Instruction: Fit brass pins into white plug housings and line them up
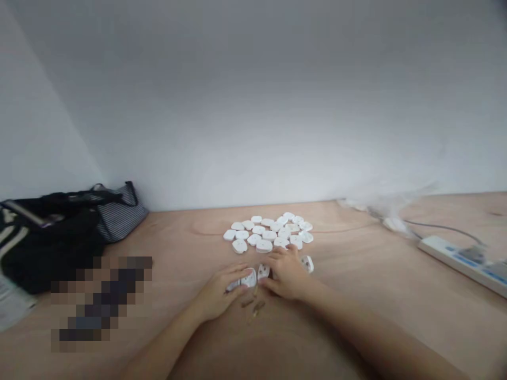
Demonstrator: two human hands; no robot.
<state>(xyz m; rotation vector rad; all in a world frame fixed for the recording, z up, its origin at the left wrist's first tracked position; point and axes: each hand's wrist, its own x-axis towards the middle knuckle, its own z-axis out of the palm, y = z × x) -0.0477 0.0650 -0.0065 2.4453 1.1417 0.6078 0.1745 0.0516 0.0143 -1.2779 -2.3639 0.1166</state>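
My left hand (222,291) is curled around a small white plastic housing (249,278), rounded with dark details on its inner face. Facing it, my right hand (285,272) has thumb and fingers closed about a second white housing (263,272). Just past the right hand's far side, another white housing (307,263) lies partly hidden by it. On the wood below the hands are a few small brass-coloured pieces (258,307), too blurred to name. Beyond the hands, several similar white housings (263,246) lie in a loose cluster.
A black bag (51,243) and a striped bag (121,211) sit at the left by the wall. A pixelated dark object (106,298) lies before them. On the right are a white power strip (463,261) and clear plastic wrap (392,208) on the wooden table (364,285).
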